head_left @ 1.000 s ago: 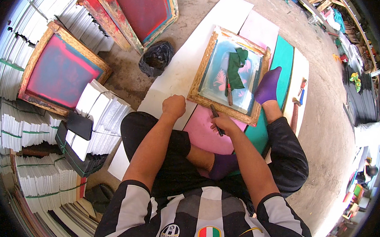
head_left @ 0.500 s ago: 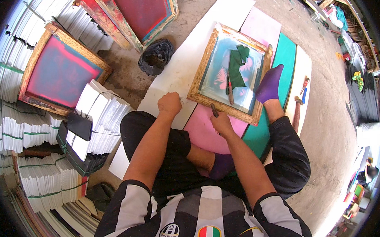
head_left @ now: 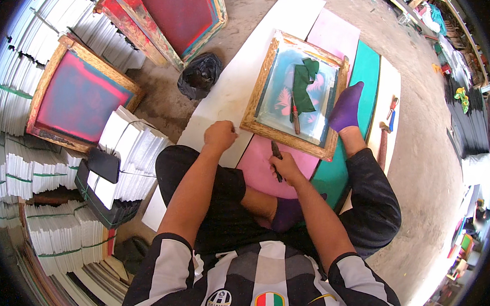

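My right hand [head_left: 283,165] is closed round a dark, narrow hand tool [head_left: 276,150] that looks like pliers, above the pink sheet near the frame's lower edge. My left hand [head_left: 220,136] is curled closed over the white board, just left of the frame; anything in its fingers is hidden. The wooden screen-printing frame [head_left: 252,115] lies tilted across the coloured sheets, with pale blue mesh and pink leaf shapes. A dark green cloth strip [head_left: 305,97] and a screwdriver [head_left: 296,122] with a reddish-brown handle rest on the mesh. My purple-socked foot [head_left: 346,110] sits against the frame's right side.
White, pink [head_left: 275,154] and green sheets [head_left: 367,91] lie beneath. A hammer [head_left: 383,143] and red-and-blue tools [head_left: 392,113] are to the right. A black plastic bag [head_left: 201,75] stands behind; other screen frames [head_left: 81,95] and bundled paper stacks [head_left: 52,229] fill the left.
My right hand has drawn back slightly toward me and turned, showing more of the dark tool. My left hand has rotated a little, staying in nearly the same place.
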`<action>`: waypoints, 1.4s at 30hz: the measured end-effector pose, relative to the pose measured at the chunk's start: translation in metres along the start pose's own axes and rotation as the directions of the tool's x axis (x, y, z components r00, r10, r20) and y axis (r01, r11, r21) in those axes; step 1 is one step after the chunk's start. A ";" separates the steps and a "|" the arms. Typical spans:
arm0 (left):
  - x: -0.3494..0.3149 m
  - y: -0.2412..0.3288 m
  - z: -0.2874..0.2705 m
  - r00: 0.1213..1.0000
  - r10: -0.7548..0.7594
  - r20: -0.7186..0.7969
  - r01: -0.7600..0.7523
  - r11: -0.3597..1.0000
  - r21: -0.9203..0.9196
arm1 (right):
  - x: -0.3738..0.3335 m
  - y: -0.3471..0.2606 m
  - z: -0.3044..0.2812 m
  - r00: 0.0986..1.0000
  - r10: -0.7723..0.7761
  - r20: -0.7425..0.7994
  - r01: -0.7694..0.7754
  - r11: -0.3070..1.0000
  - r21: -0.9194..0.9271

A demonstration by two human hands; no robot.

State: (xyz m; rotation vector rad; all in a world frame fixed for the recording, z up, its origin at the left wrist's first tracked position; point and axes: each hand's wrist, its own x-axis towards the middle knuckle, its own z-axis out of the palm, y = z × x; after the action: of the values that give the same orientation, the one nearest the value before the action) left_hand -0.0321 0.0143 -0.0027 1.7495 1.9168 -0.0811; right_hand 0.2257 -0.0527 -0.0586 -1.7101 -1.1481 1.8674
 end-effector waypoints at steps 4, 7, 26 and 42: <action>-0.014 0.013 0.017 0.885 0.459 -0.084 -0.466 0.878 -0.106 | -0.007 -0.008 0.017 0.997 -0.025 0.070 0.025 1.000 -0.003; -0.017 0.023 0.022 0.827 0.551 -0.117 -0.558 0.828 -0.045 | -0.009 -0.013 0.027 0.996 -0.022 0.085 0.022 1.000 0.000; -0.003 -0.002 0.000 0.989 -0.133 -0.060 0.136 0.989 0.049 | 0.001 -0.026 0.006 0.978 0.143 0.154 -0.171 0.967 0.187; -0.005 0.000 0.003 0.989 -0.144 -0.040 0.145 0.989 0.037 | 0.019 -0.031 0.004 0.970 0.243 0.018 -0.244 0.967 0.075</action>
State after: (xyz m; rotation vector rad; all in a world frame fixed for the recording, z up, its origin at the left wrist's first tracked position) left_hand -0.0313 0.0084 -0.0031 1.6458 2.0808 -0.1405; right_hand 0.2099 -0.0217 -0.0480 -1.8719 -0.8884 2.0345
